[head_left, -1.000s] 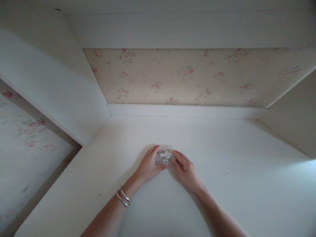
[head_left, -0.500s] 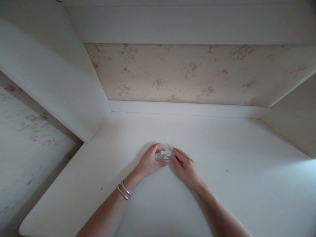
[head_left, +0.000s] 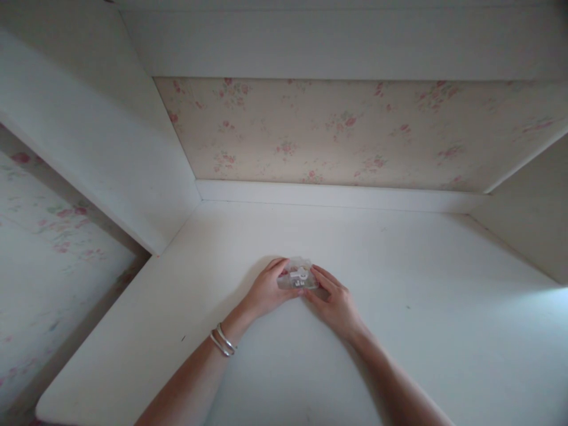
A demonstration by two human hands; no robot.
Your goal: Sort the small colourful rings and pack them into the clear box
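A small clear plastic container (head_left: 298,274) with white markings sits between my two hands, low over the white desktop. My left hand (head_left: 267,288) grips it from the left, thumb along the near side and fingers round the far side. On the opposite end, my right hand (head_left: 333,297) holds it too, fingertips at the far right corner and thumb at the near edge. Something reddish shows through its left part; whether that is a fingertip or contents I cannot tell. Two silver bangles (head_left: 223,339) circle my left wrist.
The white desktop (head_left: 421,355) runs back to a low white ledge (head_left: 332,193) below flowered wallpaper (head_left: 275,127). A white side panel (head_left: 133,171) rises at the left, another panel (head_left: 532,213) at the right. The desk's rounded front corner is at the lower left.
My right thumb has slid down and toward the left, from the container's right face to its near edge. The left hand keeps its grip almost unchanged.
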